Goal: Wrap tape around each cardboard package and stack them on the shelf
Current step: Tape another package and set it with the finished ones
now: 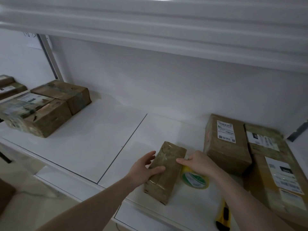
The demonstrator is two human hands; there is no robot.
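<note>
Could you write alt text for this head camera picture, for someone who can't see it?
Two bare hands, left hand and right hand, steady a small taped package on a white shelf, beside a tape roll. More packages lie at both ends.

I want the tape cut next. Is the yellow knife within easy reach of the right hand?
Probably yes: the yellow knife lies uncovered on the shelf beneath the right forearm, though the right hand is busy on the tape roll.
</note>
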